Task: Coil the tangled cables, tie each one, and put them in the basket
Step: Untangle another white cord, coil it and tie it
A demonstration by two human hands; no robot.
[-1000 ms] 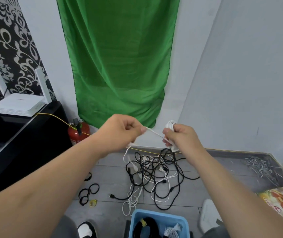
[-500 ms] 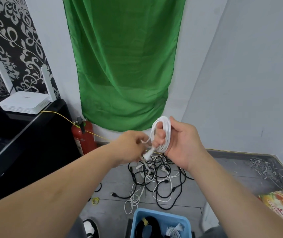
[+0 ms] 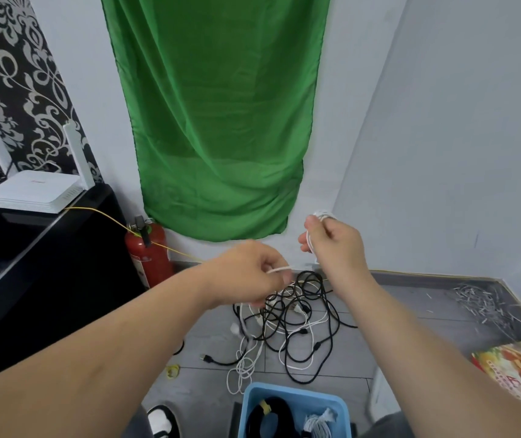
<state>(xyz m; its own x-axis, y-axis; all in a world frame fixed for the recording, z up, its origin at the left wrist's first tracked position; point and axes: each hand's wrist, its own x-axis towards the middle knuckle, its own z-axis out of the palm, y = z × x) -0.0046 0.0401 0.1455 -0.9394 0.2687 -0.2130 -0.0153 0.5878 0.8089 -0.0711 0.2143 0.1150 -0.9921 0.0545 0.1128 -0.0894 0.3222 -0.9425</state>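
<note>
White cable [image 3: 323, 214]: thin loops in right hand [image 3: 336, 246]

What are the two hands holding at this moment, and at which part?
Both hold one white cable: the right hand grips its coiled loops, the left hand pinches a loose stretch of it.

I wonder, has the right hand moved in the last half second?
Yes. The right hand, gripping the white coil, has shifted right and slightly up: the coil was at the lower right corner of the green cloth and now sits clear of it.
</note>
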